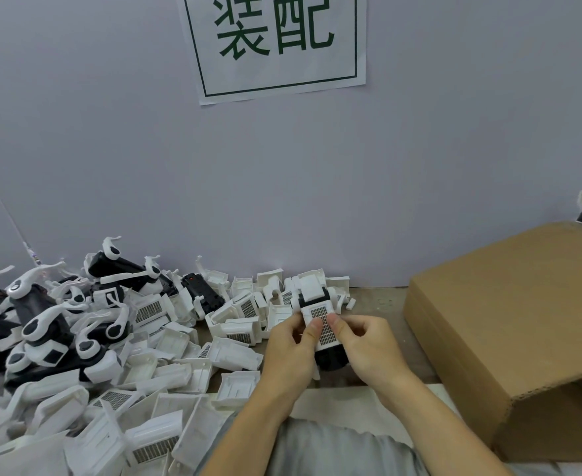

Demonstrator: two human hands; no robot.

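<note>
Thumbs of left hand point(291, 352) and right hand point(368, 348) press grille cover point(322, 326) between them; fingers curl round black-and-white housing point(329, 355), parts heap point(111, 338) at 9 o'clock.

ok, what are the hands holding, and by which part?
Left hand and right hand grip one black-and-white plastic part by its sides, thumbs on its grille cover.

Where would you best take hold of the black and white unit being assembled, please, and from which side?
By its long flanks, coming in from either side, as the left hand and right hand do: fingers round the black body, thumbs on top. It points away from the person with its white grille cover facing up, so side grips leave that face free for pressing.
</note>
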